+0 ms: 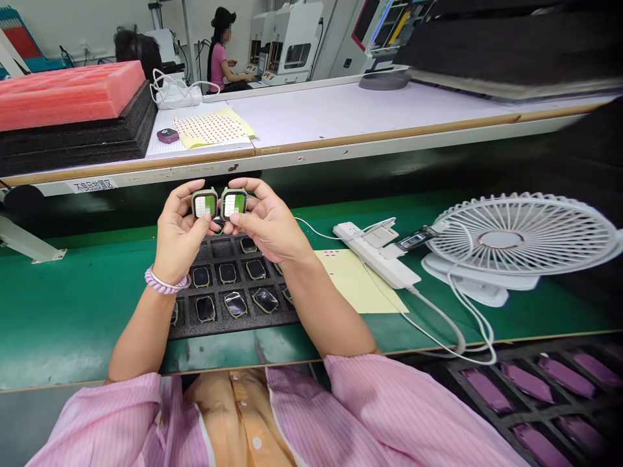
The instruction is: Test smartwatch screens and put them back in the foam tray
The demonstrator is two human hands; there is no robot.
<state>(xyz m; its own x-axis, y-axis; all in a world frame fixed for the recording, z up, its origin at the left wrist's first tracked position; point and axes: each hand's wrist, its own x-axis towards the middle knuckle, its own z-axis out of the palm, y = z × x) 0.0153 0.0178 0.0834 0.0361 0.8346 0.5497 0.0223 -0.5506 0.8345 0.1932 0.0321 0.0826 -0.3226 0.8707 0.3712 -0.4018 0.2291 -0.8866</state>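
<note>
My left hand [178,230] pinches a small square watch-like device [204,204] with a green rim and a lit white and green screen. My right hand [267,224] pinches a second, matching device [234,203] beside it. Both are held up side by side, screens facing me, above a black foam tray [195,327] on the green mat. The tray's pockets hold several more such devices with dark screens [235,303]. A lilac band circles my left wrist.
A yellow sheet [357,282], white power strip [374,256] with cables and a white desk fan [506,243] lie right of the tray. A black tray of purple parts [530,383] sits low right. Pink and black foam stacks [73,110] rest on the far bench; another person [221,55] sits beyond.
</note>
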